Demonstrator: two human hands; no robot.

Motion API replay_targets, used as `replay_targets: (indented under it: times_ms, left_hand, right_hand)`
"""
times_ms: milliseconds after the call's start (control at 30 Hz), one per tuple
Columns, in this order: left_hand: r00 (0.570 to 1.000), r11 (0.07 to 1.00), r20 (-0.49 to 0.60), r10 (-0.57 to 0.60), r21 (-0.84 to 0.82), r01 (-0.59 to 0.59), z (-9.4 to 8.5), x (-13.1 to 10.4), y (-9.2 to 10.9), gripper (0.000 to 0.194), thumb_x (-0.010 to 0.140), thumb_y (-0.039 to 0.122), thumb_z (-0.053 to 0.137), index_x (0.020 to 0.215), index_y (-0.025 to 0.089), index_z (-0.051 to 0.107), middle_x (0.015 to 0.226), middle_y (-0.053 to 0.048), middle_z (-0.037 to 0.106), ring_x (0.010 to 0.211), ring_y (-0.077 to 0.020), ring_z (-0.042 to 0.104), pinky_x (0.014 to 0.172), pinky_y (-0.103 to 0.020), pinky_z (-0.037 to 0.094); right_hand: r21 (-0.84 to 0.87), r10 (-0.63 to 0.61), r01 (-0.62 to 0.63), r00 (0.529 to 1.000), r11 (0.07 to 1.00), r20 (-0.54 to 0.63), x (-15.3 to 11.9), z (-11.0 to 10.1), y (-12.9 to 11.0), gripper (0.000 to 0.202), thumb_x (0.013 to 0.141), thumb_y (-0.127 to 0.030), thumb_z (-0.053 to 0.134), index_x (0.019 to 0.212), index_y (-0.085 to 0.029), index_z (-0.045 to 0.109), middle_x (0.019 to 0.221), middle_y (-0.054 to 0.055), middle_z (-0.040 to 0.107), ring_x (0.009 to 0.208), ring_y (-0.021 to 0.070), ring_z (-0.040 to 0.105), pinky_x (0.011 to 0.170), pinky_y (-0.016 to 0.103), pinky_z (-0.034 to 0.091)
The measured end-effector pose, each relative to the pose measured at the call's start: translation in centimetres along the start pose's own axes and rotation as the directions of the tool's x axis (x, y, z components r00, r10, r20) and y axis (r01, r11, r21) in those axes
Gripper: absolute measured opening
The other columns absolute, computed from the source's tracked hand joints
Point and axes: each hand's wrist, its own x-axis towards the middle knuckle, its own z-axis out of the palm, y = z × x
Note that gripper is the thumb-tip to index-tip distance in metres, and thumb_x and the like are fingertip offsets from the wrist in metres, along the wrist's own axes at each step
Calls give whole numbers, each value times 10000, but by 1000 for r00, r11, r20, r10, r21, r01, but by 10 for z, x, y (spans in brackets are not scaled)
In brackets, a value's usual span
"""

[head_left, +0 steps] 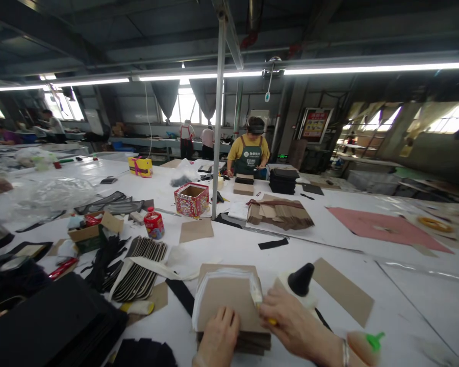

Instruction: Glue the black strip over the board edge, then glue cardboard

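A stack of brown panels (229, 293) lies on the white table at the lower centre, with a white band along the top panel's edges. My left hand (219, 336) rests on the stack's front part, fingers together and pressed down on the top panel. In my right hand (285, 321) is a brush (256, 295) with a yellow handle, its bristles at the panel's right edge. Just behind my right hand stands a white container with a black cone-shaped top (301, 279).
Black sheets (53, 321) are piled at the lower left, near a fan of dark strips (139, 267). A red bottle (154, 223) and a patterned box (192, 199) stand farther back. Across the table, behind a metal post (219, 117), is a person in an apron (249, 150).
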Motion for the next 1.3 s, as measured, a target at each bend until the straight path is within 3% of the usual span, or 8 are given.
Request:
replay_targets:
  times_ms: [133, 267, 567, 767, 867, 1033, 1167, 1300]
  left_hand:
    - [997, 993, -11, 82, 89, -81, -12, -3, 1, 228, 822, 94, 555, 1031, 173, 598, 988, -59, 658, 916, -234, 627, 743, -349, 562]
    - [984, 975, -52, 168, 155, -159, -21, -6, 3, 263, 784, 77, 587, 1043, 116, 611, 966, -98, 677, 880, -251, 650, 695, -355, 582]
    - [945, 976, -264, 194, 149, -159, -67, 5, -3, 311, 806, -12, 458, 1053, 92, 614, 1001, -133, 699, 877, -234, 674, 748, -360, 574]
    - [874, 991, -468, 130, 76, -107, -116, 12, -25, 266, 897, 128, 426, 1014, 192, 656, 997, -89, 734, 881, -197, 694, 792, -307, 554]
    - [743, 963, -653, -142, -264, -48, -144, 6, -26, 167, 852, 227, 551, 949, 234, 687, 937, -53, 749, 845, -181, 699, 815, -285, 539]
    - [534, 215, -217, -817, -974, -67, -172, -14, 5, 272, 664, 400, 749, 822, 187, 685, 765, -5, 741, 678, -145, 666, 653, -232, 549]
    - [556, -367, 223, -801, -916, -161, -162, -36, 44, 283, 581, 262, 817, 764, 165, 626, 751, -4, 729, 677, -133, 669, 606, -215, 557]
    - [547, -606, 476, -689, -792, -74, -127, -60, 72, 203, 650, 113, 753, 772, 163, 598, 765, -28, 733, 714, -162, 703, 643, -259, 587]
  right_hand:
    - [4, -9, 8, 995, 1000, 102, -31, -7, -28, 150, 846, -145, 545, 733, -233, 591, 814, 18, 660, 791, 201, 581, 729, 307, 418]
    - [265, 223, -186, 968, 946, -115, -70, -23, -16, 198, 930, -352, 479, 883, -277, 657, 876, 23, 676, 826, 213, 614, 758, 278, 468]
    - [517, 726, -511, 522, 687, -448, -152, -19, 23, 431, 719, -640, 590, 854, -262, 746, 898, 50, 731, 846, 280, 668, 773, 288, 542]
    - [339, 563, -449, 683, 826, -466, -165, -13, 16, 332, 845, -548, 520, 880, -273, 703, 906, 50, 701, 847, 241, 651, 765, 273, 525]
    - [194, 437, -393, 775, 899, -456, -163, -10, 13, 276, 899, -475, 480, 854, -278, 669, 896, 61, 663, 825, 226, 627, 744, 287, 506]
    - [84, 393, -401, 801, 912, -451, -154, 6, -2, 275, 899, -430, 477, 715, -271, 605, 725, 37, 624, 690, 224, 597, 687, 321, 454]
    - [363, 542, -437, 795, 823, -273, -145, 20, -34, 412, 928, -486, 397, 613, -233, 474, 586, -3, 533, 548, 171, 497, 548, 268, 379]
    - [577, 602, -430, 787, 694, -137, -140, 32, -64, 471, 883, -565, 427, 570, -213, 440, 572, -17, 470, 568, 152, 434, 540, 256, 340]
